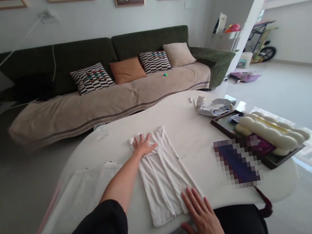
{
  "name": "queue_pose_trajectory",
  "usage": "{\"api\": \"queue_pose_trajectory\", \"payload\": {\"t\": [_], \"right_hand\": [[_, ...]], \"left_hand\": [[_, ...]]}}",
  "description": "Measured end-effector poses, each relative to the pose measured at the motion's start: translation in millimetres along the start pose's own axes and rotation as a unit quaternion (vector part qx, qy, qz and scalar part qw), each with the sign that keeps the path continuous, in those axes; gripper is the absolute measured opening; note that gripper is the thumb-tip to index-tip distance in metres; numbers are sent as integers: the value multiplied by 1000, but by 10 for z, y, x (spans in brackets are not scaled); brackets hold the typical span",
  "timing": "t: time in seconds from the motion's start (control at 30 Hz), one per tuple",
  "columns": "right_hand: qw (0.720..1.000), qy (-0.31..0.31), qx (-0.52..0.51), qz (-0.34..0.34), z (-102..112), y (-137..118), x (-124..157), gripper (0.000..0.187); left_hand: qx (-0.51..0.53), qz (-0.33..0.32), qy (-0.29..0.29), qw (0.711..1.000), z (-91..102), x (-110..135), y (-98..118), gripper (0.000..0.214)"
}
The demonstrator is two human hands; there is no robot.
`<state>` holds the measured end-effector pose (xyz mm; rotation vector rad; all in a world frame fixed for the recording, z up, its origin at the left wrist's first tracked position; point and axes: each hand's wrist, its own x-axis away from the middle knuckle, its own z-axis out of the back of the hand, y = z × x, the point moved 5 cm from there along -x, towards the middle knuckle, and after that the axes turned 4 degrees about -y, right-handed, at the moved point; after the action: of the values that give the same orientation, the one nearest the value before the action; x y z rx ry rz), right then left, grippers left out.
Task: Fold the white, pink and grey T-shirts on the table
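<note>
A white cloth garment [159,184], folded into a long, lightly creased rectangle, lies flat on the white table [180,119]. My left hand [144,145] rests palm down on its far end, fingers spread. Near the garment's close right corner is my right hand [202,215], palm down with the fingers stretched out. Its fingertips touch or hover just over the cloth edge; I cannot tell which. Another white cloth with a pink edge [76,198] is spread at the left, partly behind my left arm.
At the table's right side a dark tray [292,154] bears a puffy cream tissue-box cover [272,133]. Crumpled packaging [215,106] lies behind it, a blurred-out dark item [237,161] in front. Beyond the table stands a green sofa [149,38] with several cushions.
</note>
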<state>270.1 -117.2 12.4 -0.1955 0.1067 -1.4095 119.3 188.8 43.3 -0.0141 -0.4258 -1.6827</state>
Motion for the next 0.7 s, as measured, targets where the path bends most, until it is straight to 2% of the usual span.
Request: {"api": "queue_pose_trajectory", "payload": {"t": [0.07,0.13,0.17,0.23,0.3,0.37,0.43,0.5,0.6,0.7], "right_hand": [[1000,16,7,4,17,-7,10,67],[999,29,14,9,30,-11,16,67],[999,34,18,10,35,-13,17,67],[999,41,24,15,47,-19,15,67],[998,47,31,19,68,-31,12,68],[997,55,39,26,100,-49,17,68],[996,66,48,39,132,-69,41,68],[993,82,58,57,159,-86,90,62],[988,120,59,78,208,-83,194,44],[984,150,25,96,300,-84,306,35]], "left_hand": [[11,-26,35,999,82,254,97,78],[15,-109,88,990,70,743,205,74],[15,-170,93,981,-5,1061,249,74],[6,-270,58,961,-268,1746,258,74],[-16,-298,21,954,-561,2340,163,82],[-42,-274,14,961,-774,2723,43,90],[-67,-242,30,968,-876,2898,-31,86],[-78,-229,45,969,-894,2943,-52,81],[-65,-252,50,964,-852,2967,-57,76],[-33,-280,46,958,-776,3061,-91,71]]}}
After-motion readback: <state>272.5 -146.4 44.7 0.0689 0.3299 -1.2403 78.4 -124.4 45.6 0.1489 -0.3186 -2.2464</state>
